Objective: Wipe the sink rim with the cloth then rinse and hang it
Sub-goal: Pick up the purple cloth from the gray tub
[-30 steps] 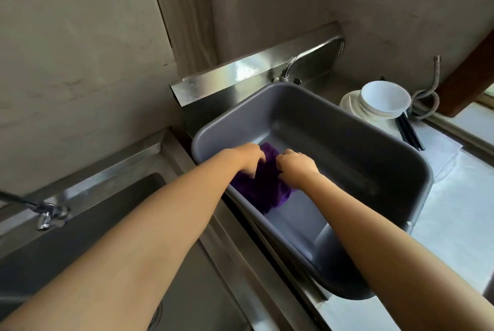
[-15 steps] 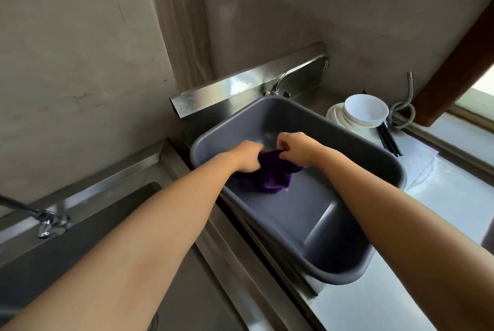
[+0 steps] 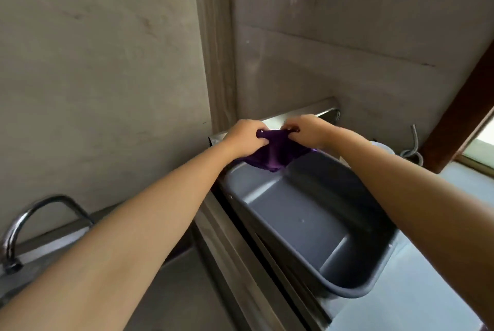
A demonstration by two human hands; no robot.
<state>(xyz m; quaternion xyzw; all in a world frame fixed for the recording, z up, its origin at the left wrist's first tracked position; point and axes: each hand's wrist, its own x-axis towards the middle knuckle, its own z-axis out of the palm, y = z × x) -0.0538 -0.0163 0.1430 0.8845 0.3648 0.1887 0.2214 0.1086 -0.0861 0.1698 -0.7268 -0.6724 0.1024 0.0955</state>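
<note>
A purple cloth (image 3: 272,154) hangs between my two hands above the far end of the grey plastic basin (image 3: 307,213). My left hand (image 3: 244,138) grips its left top edge and my right hand (image 3: 307,131) pinches its right top edge. Both hands are raised in front of the steel backsplash ledge (image 3: 320,110) at the wall. The cloth's lower part sags toward the basin's far rim. The steel sink (image 3: 187,290) lies at the lower left, mostly hidden under my left forearm.
A curved steel tap (image 3: 24,223) stands at the left over the sink. A steel divider rim (image 3: 240,264) runs between sink and basin. A white dish (image 3: 382,147) and a coiled metal hose (image 3: 411,151) sit behind my right arm. Pale counter (image 3: 427,304) lies right.
Both hands have lifted the cloth out of the basin and up toward the backsplash ledge. The view has tilted upward, showing more wall.
</note>
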